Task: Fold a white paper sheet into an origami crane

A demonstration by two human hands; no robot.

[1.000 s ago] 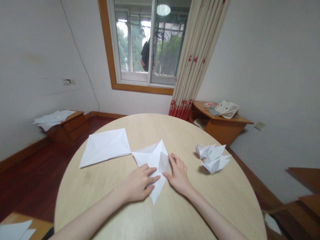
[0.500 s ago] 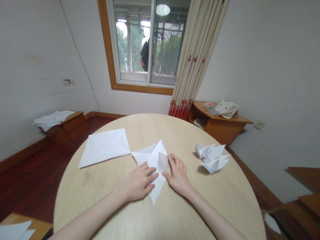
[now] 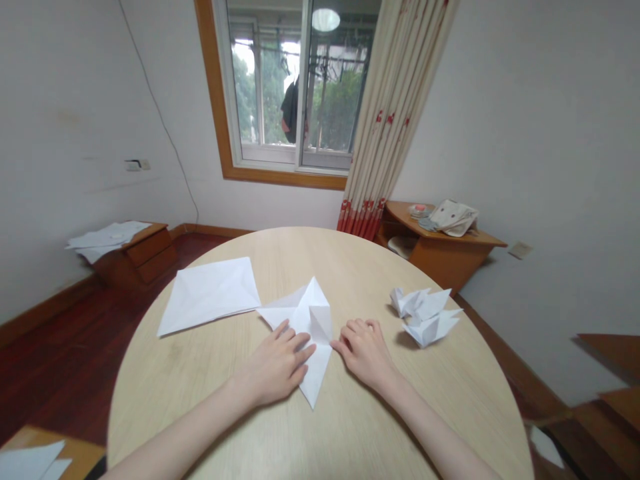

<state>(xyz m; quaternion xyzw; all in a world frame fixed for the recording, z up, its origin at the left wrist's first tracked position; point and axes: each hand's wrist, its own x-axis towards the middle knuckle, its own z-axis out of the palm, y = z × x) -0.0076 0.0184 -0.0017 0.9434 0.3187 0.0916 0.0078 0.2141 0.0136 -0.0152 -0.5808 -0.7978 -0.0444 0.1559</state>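
A white sheet of folded paper lies on the round table in front of me, with pointed corners at the top, left and bottom and a raised flap near its right side. My left hand rests flat over its lower left part, fingers spread and pressing it down. At the paper's right edge is my right hand. Its fingers are curled in, and the thumb tip touches the edge. No paper shows between those fingers. The underside of the left palm is hidden.
To the left on the table lies a stack of white paper. Folded paper figures stand at the right. Beyond the table are a small drawer cabinet, a curtain and a corner shelf with a bag.
My right hand has slid off the paper's right side and curled its fingers. The paper has turned slightly and its top has shifted left. My left hand stays nearly in place.
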